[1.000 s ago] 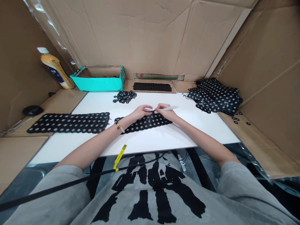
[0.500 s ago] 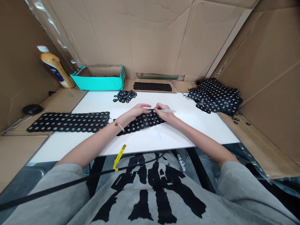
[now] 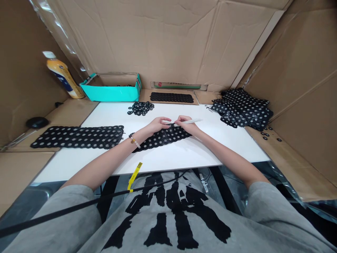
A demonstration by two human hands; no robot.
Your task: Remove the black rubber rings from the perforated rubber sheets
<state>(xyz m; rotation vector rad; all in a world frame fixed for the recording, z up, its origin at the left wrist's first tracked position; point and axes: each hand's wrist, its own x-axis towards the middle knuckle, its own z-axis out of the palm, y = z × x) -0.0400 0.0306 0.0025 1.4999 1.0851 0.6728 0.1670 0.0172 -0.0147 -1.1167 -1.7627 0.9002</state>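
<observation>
A black sheet of joined rings with rows of pale round holes [image 3: 165, 136] lies slanted on the white board [image 3: 200, 149] in front of me. My left hand [image 3: 158, 125] is at its far edge, thumb and forefinger curved together and gripping it there. Pinched in my right hand [image 3: 185, 125] is a white pen-shaped tool [image 3: 193, 121]. Its back end points right, and its tip is at the sheet's far edge, close to my left fingertips. The tip itself is too small to make out.
Loose black rings [image 3: 140, 108] lie in a heap behind my hands. Another perforated sheet [image 3: 79, 137] is at left, and a pile of sheets [image 3: 243, 107] at right. A turquoise box [image 3: 110, 93], a bottle [image 3: 63, 75] and a dark strip [image 3: 171, 97] stand along the cardboard walls.
My right hand has shifted slightly right, and the white tool now tilts up more at its back end. The left hand has barely moved, and more of the sheet's right end shows.
</observation>
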